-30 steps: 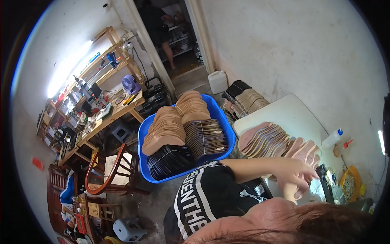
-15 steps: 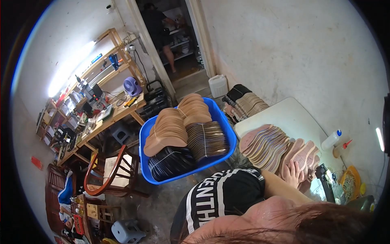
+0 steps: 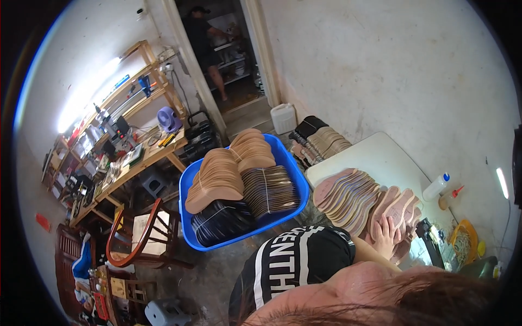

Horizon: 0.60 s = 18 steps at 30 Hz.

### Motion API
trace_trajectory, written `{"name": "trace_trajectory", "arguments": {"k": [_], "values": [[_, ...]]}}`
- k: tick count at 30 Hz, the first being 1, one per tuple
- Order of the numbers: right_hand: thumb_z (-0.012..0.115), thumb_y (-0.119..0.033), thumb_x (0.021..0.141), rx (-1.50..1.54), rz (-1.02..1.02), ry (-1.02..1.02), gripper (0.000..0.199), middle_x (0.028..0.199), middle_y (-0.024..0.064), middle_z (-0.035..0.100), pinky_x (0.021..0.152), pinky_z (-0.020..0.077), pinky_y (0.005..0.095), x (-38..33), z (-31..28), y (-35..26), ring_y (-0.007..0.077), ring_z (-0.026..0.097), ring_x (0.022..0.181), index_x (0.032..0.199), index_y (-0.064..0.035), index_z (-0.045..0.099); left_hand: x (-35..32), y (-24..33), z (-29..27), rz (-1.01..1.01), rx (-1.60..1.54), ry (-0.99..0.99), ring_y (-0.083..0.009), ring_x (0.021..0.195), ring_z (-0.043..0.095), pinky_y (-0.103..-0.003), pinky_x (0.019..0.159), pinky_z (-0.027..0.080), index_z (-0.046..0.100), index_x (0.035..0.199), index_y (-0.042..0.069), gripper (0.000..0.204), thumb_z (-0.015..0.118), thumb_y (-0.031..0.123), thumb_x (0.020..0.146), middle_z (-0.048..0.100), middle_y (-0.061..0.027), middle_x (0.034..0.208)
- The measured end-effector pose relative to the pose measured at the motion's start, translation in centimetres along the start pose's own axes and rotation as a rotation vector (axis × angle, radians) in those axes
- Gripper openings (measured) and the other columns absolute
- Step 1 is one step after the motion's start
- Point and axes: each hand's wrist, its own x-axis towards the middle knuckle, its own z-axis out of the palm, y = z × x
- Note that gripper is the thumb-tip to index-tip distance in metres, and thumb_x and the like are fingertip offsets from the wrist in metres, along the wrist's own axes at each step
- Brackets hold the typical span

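Note:
My right hand [image 3: 387, 236] lies flat, fingers apart, on a row of pink and tan shoe insoles [image 3: 356, 198] fanned out over a white table [image 3: 380, 155]. The bare forearm runs back to a black short sleeve with white lettering [image 3: 293, 263]. My left hand is out of sight. To the left of the table, a large blue tub [image 3: 296, 179] on the floor holds stacks of tan insoles [image 3: 217, 176] and dark bundled insoles [image 3: 223, 220].
A white squeeze bottle [image 3: 435, 187] and a yellow basket [image 3: 462, 239] sit on the table's far side. More insole stacks [image 3: 321, 141] and a white jerrycan [image 3: 284, 118] stand by the wall. A wooden chair [image 3: 144, 233] and cluttered workbench [image 3: 130, 157] lie left. A person stands in the doorway [image 3: 204, 38].
My right hand has slid a little left along the insole row and settled flat on it. The sleeve and shoulder have shifted right, toward the table.

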Motion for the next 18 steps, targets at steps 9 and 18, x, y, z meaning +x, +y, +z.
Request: {"name": "trace_trajectory", "arguments": {"k": [9, 18], "values": [[0.070, -0.028, 0.073, -0.006, -0.016, -0.018, 0.047, 0.147, 0.0050, 0.042, 0.110, 0.0157, 0.0494, 0.1, 0.0, -0.2, 0.0257, 0.030, 0.140, 0.117, -0.0139, 0.061, 0.3, -2.1, 0.9, -0.031, -0.069, 0.017, -0.0206, 0.085, 0.062, -0.034, 0.081, 0.048, 0.047, 0.135, 0.003, 0.043, 0.056, 0.008, 0.093, 0.064, -0.0100, 0.092], [0.070, -0.029, 0.073, -0.026, -0.018, -0.009, 0.050, 0.147, 0.0045, 0.041, 0.110, 0.0150, 0.0496, 0.2, -0.2, -0.2, 0.0254, 0.030, 0.140, 0.120, -0.0149, 0.060, -0.2, -3.5, 1.1, -0.069, -0.085, 0.087, -0.0201, 0.085, 0.062, -0.033, 0.081, 0.048, 0.047, 0.135, 0.003, 0.043, 0.055, 0.007, 0.093, 0.064, -0.0095, 0.091]]}}
